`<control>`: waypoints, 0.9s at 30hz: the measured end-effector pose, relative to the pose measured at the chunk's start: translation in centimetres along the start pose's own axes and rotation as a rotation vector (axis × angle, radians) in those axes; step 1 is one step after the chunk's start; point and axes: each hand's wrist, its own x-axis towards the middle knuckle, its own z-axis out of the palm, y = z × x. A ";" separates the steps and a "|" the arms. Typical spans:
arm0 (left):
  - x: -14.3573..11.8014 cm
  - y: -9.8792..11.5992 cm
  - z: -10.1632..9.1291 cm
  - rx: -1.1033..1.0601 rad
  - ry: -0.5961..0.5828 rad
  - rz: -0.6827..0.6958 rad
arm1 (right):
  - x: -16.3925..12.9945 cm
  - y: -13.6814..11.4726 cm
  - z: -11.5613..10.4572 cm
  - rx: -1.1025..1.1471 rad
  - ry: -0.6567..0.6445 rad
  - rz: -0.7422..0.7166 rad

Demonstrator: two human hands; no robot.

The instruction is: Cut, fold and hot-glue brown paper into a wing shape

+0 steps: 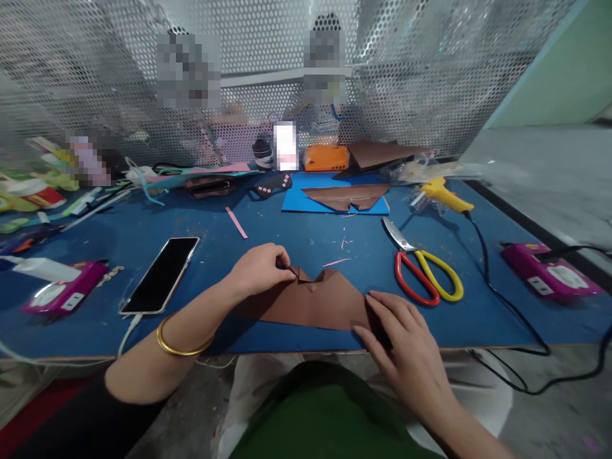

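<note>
The brown paper [315,305] lies at the lower centre of the frame, flat on the blue table [287,245] near its front edge, already folded into a wide wedge with small notched flaps along its top. The left hand [258,271] pinches one of those small flaps between thumb and fingertips, fingers curled tight on it. The right hand [406,338] lies with fingers spread and flat, pressing the paper's right corner down. The step in hand looks like creasing a small fold at the top. The next move calls for keeping the sheet pinned while the flap is pressed sharp. Red-and-yellow scissors [425,271] lie to the right, a phone [160,275] to the left, and a yellow glue gun [444,194] further up.
</note>
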 end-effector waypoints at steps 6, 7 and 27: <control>0.3 0.5 -1.0 -0.088 -0.043 0.057 | 0.1 -0.3 0.0 0.059 0.024 0.045; 0.7 0.7 -1.3 -0.099 -0.043 0.073 | 0.1 -0.4 0.0 0.075 0.019 0.034; 9.0 10.4 -3.2 0.112 -0.158 0.581 | 2.2 0.3 -1.2 0.297 -0.057 0.083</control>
